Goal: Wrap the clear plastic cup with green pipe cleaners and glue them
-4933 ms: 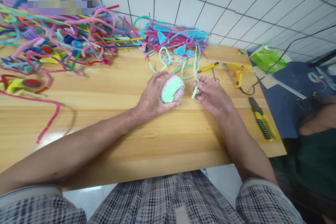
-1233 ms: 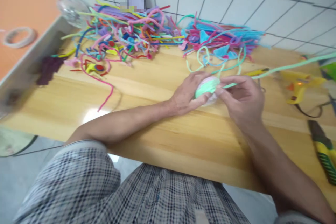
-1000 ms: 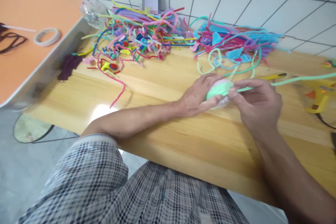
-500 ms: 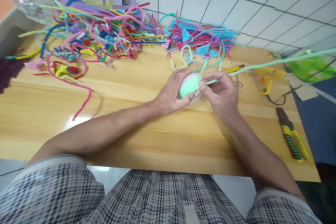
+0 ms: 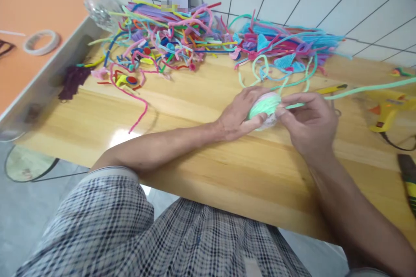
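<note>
A round bundle (image 5: 264, 107), mint green on top and pale at its edges, is held above the wooden table (image 5: 201, 169). My left hand (image 5: 240, 112) wraps round its left side, the thumb across the front. At the bundle's right edge my right hand (image 5: 308, 119) pinches a mint green fuzzy strand (image 5: 367, 90), which runs off past the right edge of the view. More pale green strands (image 5: 266, 67) curl on the table just behind the bundle.
Piles of coloured fuzzy stems (image 5: 169, 34) lie along the tiled wall. A yellow glue gun (image 5: 386, 112), a yellow cutter (image 5: 331, 89) and pliers (image 5: 410, 181) are at the right. A tape roll (image 5: 41, 42) rests on an orange surface at the far left.
The view has swung left, so the table's things appear further right and the tape roll now shows. Both hands keep their hold on the bundle and strand.
</note>
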Demonstrator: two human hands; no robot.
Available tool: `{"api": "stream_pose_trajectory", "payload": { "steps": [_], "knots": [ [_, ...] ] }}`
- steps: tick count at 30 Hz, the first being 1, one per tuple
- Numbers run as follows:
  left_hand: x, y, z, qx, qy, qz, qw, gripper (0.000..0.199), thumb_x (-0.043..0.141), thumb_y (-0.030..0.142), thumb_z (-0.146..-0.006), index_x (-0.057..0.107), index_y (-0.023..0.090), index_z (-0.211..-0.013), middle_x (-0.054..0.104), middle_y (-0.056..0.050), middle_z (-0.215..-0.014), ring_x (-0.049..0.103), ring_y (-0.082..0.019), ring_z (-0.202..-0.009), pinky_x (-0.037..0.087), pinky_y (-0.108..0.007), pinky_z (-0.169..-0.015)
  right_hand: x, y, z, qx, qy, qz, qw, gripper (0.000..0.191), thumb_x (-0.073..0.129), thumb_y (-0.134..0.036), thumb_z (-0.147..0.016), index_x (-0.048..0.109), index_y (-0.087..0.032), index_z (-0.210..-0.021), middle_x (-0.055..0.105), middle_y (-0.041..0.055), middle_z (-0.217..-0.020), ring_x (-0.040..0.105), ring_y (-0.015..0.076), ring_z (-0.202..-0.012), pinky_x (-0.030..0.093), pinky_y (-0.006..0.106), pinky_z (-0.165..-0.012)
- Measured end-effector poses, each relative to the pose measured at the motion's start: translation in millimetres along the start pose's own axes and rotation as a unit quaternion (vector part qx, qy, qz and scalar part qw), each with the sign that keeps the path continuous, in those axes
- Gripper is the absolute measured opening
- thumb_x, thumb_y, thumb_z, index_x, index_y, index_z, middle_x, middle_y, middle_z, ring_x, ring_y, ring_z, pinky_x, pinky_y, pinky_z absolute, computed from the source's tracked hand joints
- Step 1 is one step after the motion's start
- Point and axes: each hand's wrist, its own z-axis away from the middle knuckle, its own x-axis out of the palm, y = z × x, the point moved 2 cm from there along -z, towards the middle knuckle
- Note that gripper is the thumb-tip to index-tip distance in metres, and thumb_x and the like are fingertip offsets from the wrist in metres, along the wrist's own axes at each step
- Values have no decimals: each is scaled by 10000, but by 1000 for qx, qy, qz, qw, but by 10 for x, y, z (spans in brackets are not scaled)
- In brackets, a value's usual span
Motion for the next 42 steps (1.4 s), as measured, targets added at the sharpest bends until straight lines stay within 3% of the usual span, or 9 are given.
{"api": "stream_pose_trajectory", "payload": {
  "steps": [9,15,26,36,42],
  "knots": [
    [-12,-1,40,15,21,-18,1000,714,627,600,-1092,407,219,-1656,599,-213,-1610,563,-384,-1561,474,-617,-1326,35,0,32,11,-24,2,1000,171,862,-254,-927,796,-307,-1076,826,-14,-1039,750,164,-824,654,323,-733],
    [-55,7,57,6,3,-16,1000,671,566,575,-1136,418,196,-1670,576,-225,-1635,542,-379,-1574,462,-607,-1338,37,-11,20,10,-25,18,999,134,847,-320,-932,791,-297,-1052,825,-15,-1030,756,169,-874,653,310,-744],
    [-79,72,50,-32,-19,-10,999,656,472,619,-1162,454,204,-1670,580,-207,-1631,520,-377,-1574,431,-627,-1370,52,-63,-1,59,-18,17,998,290,896,-545,-898,768,-301,-989,818,4,-1005,754,191,-875,654,336,-753],
    [-97,130,36,-37,-10,-13,999,607,514,582,-1171,470,208,-1647,612,-202,-1611,563,-349,-1540,479,-579,-1333,22,-101,-20,67,-41,18,997,176,862,-384,-874,771,-292,-993,811,-10,-993,738,177,-856,642,332,-768],
    [-71,182,58,-37,-1,-23,999,586,533,556,-1170,492,201,-1633,609,-196,-1604,552,-357,-1550,464,-593,-1344,-136,-165,-157,158,-92,5,983,168,871,-370,-847,767,-265,-927,688,-56,-714,621,133,-626,520,278,-588]
  ]
}}
